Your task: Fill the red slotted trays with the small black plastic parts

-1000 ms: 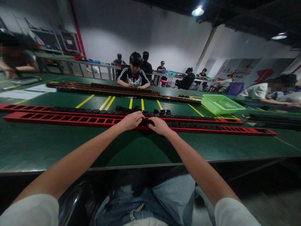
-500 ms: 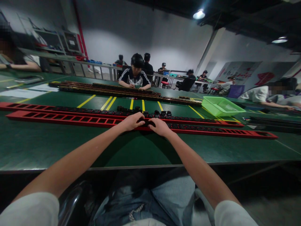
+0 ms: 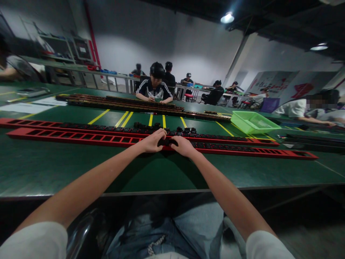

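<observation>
The nearer long red slotted strip (image 3: 81,137) lies across the green table in front of me. Over its middle, my left hand (image 3: 153,141) has thumb and fingers curled round a small black part (image 3: 161,142). Just to the right, my right hand (image 3: 183,145) is closed, its fingertips on a black part (image 3: 173,142) in the same strip. The exact shape of both parts is hidden by the fingers. Black square pieces (image 3: 223,146) fill slots to the right, while slots left of my hands show open. Loose black parts (image 3: 185,130) sit just behind, by the farther red strip (image 3: 48,123).
Behind the strips lies a stack of long dark brown bars (image 3: 121,103). A green plastic basket (image 3: 254,121) stands at the back right. White paper sheets (image 3: 24,107) lie at the left. A co-worker (image 3: 155,84) sits across the table.
My left thumb and fingers have shifted slightly, and more of the black part shows between them. My right hand has barely moved.
</observation>
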Available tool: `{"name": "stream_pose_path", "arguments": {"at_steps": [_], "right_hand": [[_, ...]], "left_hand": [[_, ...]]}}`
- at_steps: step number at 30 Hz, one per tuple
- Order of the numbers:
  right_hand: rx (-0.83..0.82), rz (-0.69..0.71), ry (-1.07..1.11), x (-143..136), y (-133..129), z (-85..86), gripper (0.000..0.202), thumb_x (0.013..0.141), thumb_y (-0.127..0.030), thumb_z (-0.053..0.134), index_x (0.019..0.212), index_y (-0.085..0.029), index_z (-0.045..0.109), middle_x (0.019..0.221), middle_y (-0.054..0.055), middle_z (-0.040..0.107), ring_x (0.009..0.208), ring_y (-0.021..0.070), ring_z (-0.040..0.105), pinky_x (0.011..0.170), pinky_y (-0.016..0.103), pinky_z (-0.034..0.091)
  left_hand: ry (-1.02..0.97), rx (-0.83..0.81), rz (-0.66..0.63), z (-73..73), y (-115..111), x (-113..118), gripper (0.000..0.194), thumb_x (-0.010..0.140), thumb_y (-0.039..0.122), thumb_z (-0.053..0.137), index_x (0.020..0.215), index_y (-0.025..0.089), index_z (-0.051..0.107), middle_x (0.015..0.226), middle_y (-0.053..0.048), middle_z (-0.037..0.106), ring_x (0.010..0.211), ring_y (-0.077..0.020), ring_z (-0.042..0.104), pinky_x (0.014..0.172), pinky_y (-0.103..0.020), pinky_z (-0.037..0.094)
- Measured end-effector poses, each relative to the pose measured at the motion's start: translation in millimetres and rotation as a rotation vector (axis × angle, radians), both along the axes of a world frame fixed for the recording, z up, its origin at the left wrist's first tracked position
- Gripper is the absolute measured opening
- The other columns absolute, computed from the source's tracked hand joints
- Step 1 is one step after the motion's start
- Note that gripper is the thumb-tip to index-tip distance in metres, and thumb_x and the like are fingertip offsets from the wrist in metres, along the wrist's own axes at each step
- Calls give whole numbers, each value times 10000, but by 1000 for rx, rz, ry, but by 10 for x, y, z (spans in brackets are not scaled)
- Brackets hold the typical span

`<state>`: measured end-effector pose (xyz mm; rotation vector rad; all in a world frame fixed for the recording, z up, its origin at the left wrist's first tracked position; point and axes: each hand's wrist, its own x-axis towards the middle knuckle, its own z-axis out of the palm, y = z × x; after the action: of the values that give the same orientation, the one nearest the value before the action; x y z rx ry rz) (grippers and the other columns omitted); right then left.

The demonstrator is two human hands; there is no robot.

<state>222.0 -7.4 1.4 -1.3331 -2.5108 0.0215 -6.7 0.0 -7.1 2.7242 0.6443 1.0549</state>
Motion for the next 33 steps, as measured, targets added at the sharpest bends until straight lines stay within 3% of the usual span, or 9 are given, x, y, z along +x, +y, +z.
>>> {"name": "stream_pose_path", "arguments": {"at_steps": [5,10,14,18,26,33], "right_hand": [[-12,-5,4,-3,-17,20,361,974,-374,571,1273,-181,630,1251,117,686,1141,254,637,941,346,481],[-9,9,10,2,-22,19,356,979,-371,563,1276,-187,632,1271,111,682,1153,256,635,958,356,479],[-3,17,16,6,-18,14,361,983,-378,556,1274,-180,634,1259,114,687,1151,258,638,954,359,484],[-6,9,14,7,-11,10,370,979,-384,562,1282,-184,631,1266,118,682,1157,253,636,955,357,484],[-10,9,2,-4,-36,42,354,974,-360,570,1277,-189,634,1259,111,687,1151,256,635,939,349,483],[-15,5,5,-14,-56,61,375,981,-380,564,1287,-173,629,1256,126,687,1152,263,637,946,355,484]], "left_hand": [[1,-62,-1,6,9,-8,291,748,181,614,861,216,348,1216,-137,506,1148,-253,525,984,-420,463],[54,-111,76,21,13,-25,306,795,327,644,862,215,367,1088,-97,573,984,-240,551,875,-417,477],[51,-93,122,13,20,-38,195,799,239,562,870,216,381,1021,-74,589,934,-229,550,856,-408,470],[6,-73,121,-18,36,-40,205,775,205,558,929,210,422,1019,-68,573,941,-224,546,876,-397,481],[9,-12,98,-70,66,-35,480,736,90,530,1208,174,508,1174,-98,577,1129,-239,553,1033,-409,456],[9,-8,105,-71,68,-32,486,772,119,552,1257,151,528,1176,-115,565,1140,-243,550,1054,-421,454]]}}
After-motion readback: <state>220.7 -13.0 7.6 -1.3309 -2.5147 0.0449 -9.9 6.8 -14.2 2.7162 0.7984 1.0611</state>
